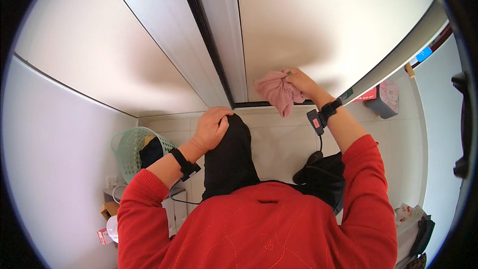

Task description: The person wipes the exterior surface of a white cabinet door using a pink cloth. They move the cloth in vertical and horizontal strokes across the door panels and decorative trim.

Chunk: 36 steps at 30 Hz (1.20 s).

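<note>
My right hand [301,81] grips a bunched pink cloth [277,89] near the bottom of a cream panel [283,15]. The cloth's lower corner hangs in front of the panel's dark bottom edge; whether it touches the panel, I cannot tell. On my bent knee, in black trousers [229,157], rests my left hand [213,129], its fingers curled over the kneecap and holding no loose object. Each wrist wears a black strap with a small cabled device.
Left of my knee stands a pale green perforated basket [129,153] with dark and yellow fabric inside. A white frame with a black strip [203,33] divides the panels. Farther right sits a grey box with a pink top [386,97]. Bags [407,220] lie at lower right.
</note>
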{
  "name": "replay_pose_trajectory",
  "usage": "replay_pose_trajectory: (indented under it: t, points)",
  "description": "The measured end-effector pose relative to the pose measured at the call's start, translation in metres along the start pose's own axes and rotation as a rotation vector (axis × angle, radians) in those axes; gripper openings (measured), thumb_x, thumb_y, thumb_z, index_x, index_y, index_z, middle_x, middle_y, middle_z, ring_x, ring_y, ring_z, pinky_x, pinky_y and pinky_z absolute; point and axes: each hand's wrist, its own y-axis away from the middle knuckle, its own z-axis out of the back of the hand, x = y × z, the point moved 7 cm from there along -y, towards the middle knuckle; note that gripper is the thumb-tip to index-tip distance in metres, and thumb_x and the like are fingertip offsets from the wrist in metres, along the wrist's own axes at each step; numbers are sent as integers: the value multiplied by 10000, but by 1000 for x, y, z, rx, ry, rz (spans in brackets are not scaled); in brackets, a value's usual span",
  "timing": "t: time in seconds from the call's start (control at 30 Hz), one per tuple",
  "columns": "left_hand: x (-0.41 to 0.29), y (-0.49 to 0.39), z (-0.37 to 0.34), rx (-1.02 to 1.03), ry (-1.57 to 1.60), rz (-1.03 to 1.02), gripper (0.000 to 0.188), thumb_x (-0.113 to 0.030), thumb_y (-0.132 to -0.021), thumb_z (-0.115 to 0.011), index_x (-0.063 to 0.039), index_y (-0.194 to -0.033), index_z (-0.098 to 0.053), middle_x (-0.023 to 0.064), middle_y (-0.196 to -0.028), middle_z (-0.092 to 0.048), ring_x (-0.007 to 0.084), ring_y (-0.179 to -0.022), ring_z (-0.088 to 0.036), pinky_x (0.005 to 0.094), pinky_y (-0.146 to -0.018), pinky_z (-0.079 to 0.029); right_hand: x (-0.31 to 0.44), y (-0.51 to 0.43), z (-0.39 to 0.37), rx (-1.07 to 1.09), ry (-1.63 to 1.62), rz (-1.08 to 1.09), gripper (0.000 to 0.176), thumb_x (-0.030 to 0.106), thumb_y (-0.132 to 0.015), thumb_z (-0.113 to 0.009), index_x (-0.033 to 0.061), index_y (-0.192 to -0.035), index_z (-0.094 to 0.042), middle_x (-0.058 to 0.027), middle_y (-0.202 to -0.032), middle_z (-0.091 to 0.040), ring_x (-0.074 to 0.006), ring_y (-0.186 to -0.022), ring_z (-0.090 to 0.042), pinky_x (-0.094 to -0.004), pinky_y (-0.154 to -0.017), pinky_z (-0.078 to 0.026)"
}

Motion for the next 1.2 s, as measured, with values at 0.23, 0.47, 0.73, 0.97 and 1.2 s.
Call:
replay_pose_trajectory:
  t: [0.23, 0.47, 0.73, 0.97, 1.2]
  points:
    - [-14, -9, -18, -10, -27, -64, 171, -56, -918, -553, -10, -1013, -687, 177, -1027, -708, 388, -980, -655, 460, -907, -525, 71, 70, 9, -24, -475, 49, 386, 103, -1008, -520, -36, -1367, -510, -136, -1265, -648, -206, -1107, -662, -339, -950, -554]
    - [-38, -21, -41, 67, -25, -148, 158, -63, -921, -565, -18, -1000, -694, 177, -994, -708, 389, -959, -653, 465, -880, -525, 117, 122, -8, -49, -494, 126, 410, 142, -1018, -548, -30, -1388, -503, -141, -1285, -640, -218, -1116, -664, -346, -947, -562]
    - [-101, -47, -79, 293, 831, 236, 308, -254, -1014, -605, -3, -1171, -692, 104, -1032, -728, 188, -924, -682, 328, -847, -540, 146, 170, -7, -99, -493, 262, 438, 94, -972, -596, -30, -1382, -508, -135, -1283, -640, -243, -1146, -651, -391, -979, -551]
    - [-139, -84, -117, 434, 1510, 536, 620, -561, -1059, -461, -71, -1437, -501, 106, -1336, -608, 221, -1189, -600, 379, -1046, -469, 148, 201, -18, -182, -504, 359, 490, 9, -881, -662, -2, -1353, -531, -114, -1236, -645, -214, -1083, -663, -378, -953, -552]
    - [-136, -90, -140, 444, 1662, 514, 554, -453, -1035, -523, -117, -1469, -452, 78, -1412, -560, 240, -1295, -546, 442, -1099, -425, 117, 225, -28, -208, -490, 268, 525, 61, -871, -704, -15, -1355, -516, -107, -1231, -639, -208, -1083, -659, -375, -948, -542]
